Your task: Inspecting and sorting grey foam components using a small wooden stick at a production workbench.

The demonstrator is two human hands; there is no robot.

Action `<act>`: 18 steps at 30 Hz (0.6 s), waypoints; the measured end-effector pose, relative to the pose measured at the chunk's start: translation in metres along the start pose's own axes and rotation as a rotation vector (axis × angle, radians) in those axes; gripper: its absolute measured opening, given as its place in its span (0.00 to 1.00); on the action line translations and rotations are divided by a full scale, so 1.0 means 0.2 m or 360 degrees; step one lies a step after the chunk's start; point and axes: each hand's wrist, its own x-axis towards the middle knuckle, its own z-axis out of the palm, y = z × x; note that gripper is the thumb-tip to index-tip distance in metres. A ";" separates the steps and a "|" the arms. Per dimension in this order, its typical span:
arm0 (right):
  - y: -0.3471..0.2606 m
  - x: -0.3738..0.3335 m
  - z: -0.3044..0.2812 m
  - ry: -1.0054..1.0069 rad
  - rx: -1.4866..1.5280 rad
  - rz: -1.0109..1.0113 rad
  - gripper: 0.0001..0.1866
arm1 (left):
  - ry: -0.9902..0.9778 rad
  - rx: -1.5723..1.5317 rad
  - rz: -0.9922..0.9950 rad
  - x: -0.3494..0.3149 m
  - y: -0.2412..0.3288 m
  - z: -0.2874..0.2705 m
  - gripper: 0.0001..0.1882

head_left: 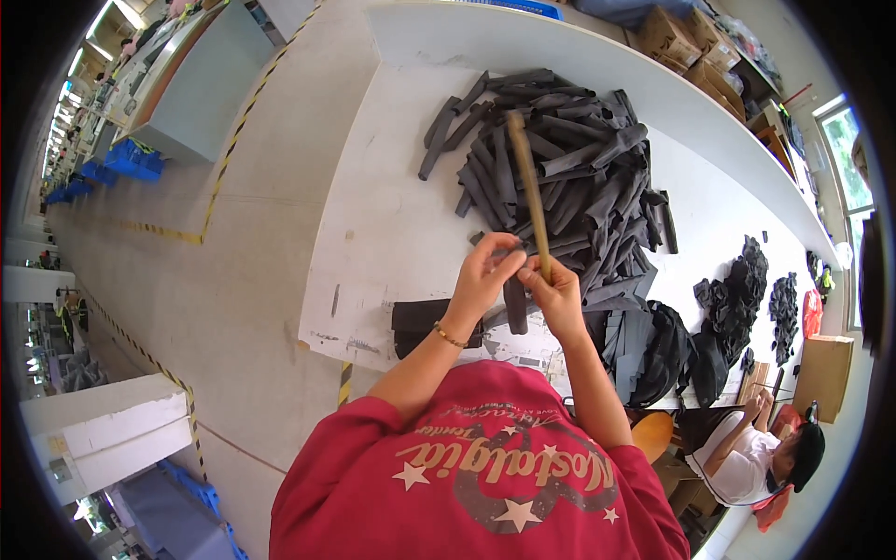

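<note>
My right hand point(555, 294) is closed round the lower end of a long flat wooden stick point(528, 177), which points up and away over the pile. My left hand point(487, 271) is close beside it, fingers pinched on a dark grey fabric tube point(515, 308). The tube's lower end hangs between my two hands; its upper part is hidden by my fingers. Beyond both hands lies a large heap of dark fabric tubes point(588, 159) on the white table point(373, 196). Left of my left wrist, a folded black fabric stack point(420, 325) lies near the table's front edge.
Black fabric pieces point(644, 345) and further dark bundles point(742, 289) lie along the table to the right. A raised white panel point(523, 35) borders the table's far side. A co-worker in a white shirt point(747, 457) sits at the right. Cardboard boxes point(667, 39) stand behind the panel.
</note>
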 end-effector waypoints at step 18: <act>0.15 -0.13 -0.37 0.0193 -0.0901 -0.0071 0.11 | -0.0636 0.1688 0.0326 -0.24 -0.53 -0.50 0.11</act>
